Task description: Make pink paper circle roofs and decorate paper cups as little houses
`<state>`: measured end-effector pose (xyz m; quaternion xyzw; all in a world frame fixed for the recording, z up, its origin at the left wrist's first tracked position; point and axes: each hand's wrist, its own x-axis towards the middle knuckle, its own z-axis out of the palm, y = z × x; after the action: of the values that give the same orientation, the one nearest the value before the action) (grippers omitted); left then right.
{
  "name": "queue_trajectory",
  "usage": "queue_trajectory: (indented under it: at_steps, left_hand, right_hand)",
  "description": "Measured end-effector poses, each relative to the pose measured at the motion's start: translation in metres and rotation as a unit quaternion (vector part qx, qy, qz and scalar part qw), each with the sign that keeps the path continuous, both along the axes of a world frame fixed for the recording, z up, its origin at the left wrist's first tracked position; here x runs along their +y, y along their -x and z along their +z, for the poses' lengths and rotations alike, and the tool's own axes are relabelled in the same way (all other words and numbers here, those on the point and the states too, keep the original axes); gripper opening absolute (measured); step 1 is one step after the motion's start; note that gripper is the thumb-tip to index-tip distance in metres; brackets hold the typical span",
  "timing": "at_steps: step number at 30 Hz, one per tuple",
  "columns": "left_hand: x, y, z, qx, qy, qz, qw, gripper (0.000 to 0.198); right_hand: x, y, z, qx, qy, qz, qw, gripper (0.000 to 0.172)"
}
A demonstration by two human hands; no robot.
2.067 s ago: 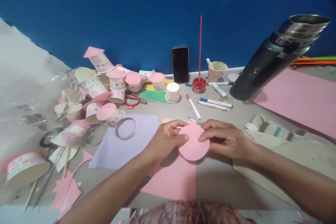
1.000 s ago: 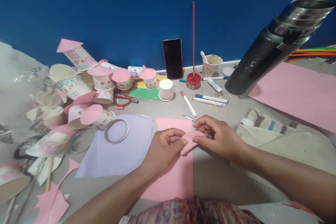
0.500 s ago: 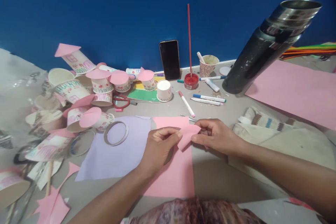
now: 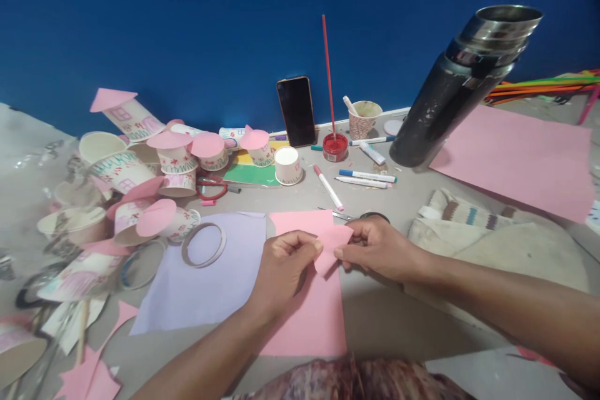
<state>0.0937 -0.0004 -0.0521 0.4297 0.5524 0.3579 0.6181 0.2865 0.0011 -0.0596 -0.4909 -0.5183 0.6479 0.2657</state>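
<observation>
Between my two hands is a small piece of pink paper (image 4: 332,249), slightly curved. My left hand (image 4: 287,265) pinches its left edge between thumb and fingers. On the other side, my right hand (image 4: 375,247) pinches the right edge. Below them a larger pink paper sheet (image 4: 304,325) lies on the table. A pair of scissors (image 4: 342,215) lies just beyond the hands, with part of it hidden behind my right hand. A lavender sheet (image 4: 187,300) with a tape ring (image 4: 184,250) on it is left of my left hand.
Decorated paper cups with pink paper roofs (image 4: 157,219) crowd the left side. Behind the hands are a plain-topped cup (image 4: 288,169), a phone (image 4: 297,112), red paint (image 4: 335,149) and markers (image 4: 368,176). A tall black flask (image 4: 450,94) and a folded cloth (image 4: 497,250) are at right.
The whole view has shifted slightly, with objects appearing a little further left and lower. Both hands still hold the small pink paper, which is turned slightly; more of the scissors shows.
</observation>
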Motion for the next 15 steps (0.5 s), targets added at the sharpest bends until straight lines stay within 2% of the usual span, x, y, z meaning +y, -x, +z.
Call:
queue_trajectory:
  at_steps: [8,15]
  left_hand:
    - [-0.0004,0.0030,-0.0033,-0.015,0.015,-0.015,1.000,0.021]
    - [-0.0002,0.0036,-0.0004,0.017,0.018,-0.027,0.999,0.020]
  right_hand:
    - [0.0026,-0.0045,-0.0036,0.024,0.029,0.064,0.997,0.026]
    - [0.0022,-0.0035,0.0008,-0.007,0.015,-0.004,1.000,0.024]
